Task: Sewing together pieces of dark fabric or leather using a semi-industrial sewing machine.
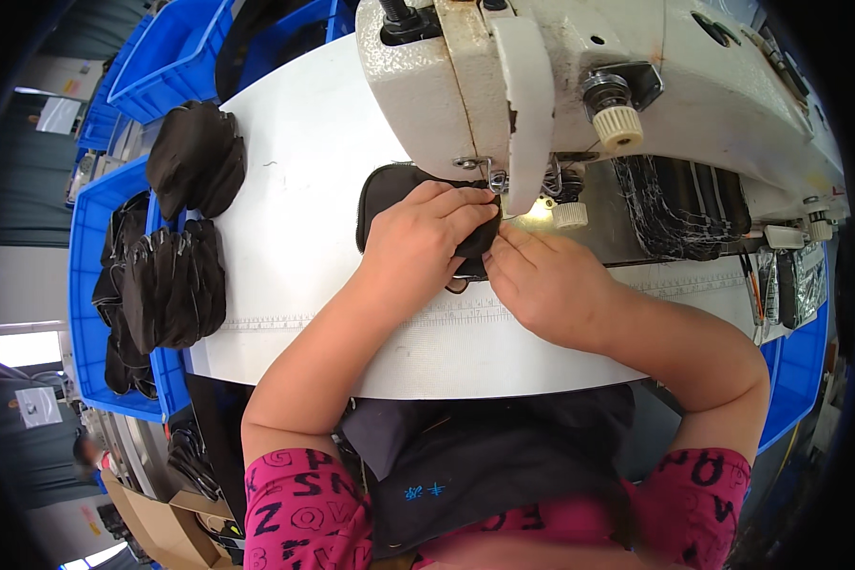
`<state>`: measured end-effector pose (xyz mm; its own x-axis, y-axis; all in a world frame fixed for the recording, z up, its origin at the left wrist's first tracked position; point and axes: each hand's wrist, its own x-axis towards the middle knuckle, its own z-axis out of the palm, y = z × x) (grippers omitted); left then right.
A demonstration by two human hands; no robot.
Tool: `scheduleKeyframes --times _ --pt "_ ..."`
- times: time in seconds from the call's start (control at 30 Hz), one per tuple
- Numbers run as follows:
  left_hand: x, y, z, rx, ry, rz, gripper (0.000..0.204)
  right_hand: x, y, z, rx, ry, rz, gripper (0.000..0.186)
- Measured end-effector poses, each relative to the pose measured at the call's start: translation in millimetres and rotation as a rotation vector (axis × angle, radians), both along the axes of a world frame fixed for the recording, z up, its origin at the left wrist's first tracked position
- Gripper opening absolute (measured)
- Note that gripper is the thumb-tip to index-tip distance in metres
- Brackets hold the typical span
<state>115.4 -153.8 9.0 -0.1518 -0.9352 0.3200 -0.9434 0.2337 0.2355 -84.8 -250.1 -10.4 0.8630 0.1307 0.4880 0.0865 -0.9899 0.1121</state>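
A white sewing machine (427,85) stands over a black fabric piece (380,214), lit by a small lamp near the presser foot. My left hand (418,247) lies on the piece with fingers bent and close together, gripping it just left of the needle area. Just below the needle, my right hand (551,285) pinches the piece's right edge with thumb and fingertips. A small dark loop hangs below the piece between my hands. The needle's tip is too small to make out.
Piles of black fabric pieces (199,152) sit at the left, some in a blue bin (95,380). More edged pieces (679,209) lie right of the needle, near tools (760,294). A printed ruler (247,323) crosses the white table (285,133). Another person (90,451) is far left.
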Motion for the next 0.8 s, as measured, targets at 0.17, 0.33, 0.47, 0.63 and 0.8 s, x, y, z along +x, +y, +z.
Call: scheduleKeyframes --times 0.17,0.33,0.47,0.63,0.8 --pt "-4.9 0.8 -0.3 -0.052 0.010 0.054 0.052 -2.0 -2.4 3.1 0.050 0.022 0.005 0.030" --pt "-8.0 3.1 5.6 -0.137 0.001 -0.003 0.043 -4.3 1.0 1.7 0.045 -0.010 -0.017 0.029" --pt "-7.7 2.5 6.0 -0.125 0.018 -0.032 0.035 -7.2 3.9 3.1 0.051 0.049 -0.026 0.027" --pt "-7.2 1.4 0.4 -0.098 0.100 -0.035 0.040 -7.7 3.6 6.1 0.028 0.053 -0.035 0.027" --pt "-4.0 -4.7 0.1 -0.105 0.082 -0.030 0.035 -7.3 4.7 9.5 0.122 0.147 -0.081 0.037"
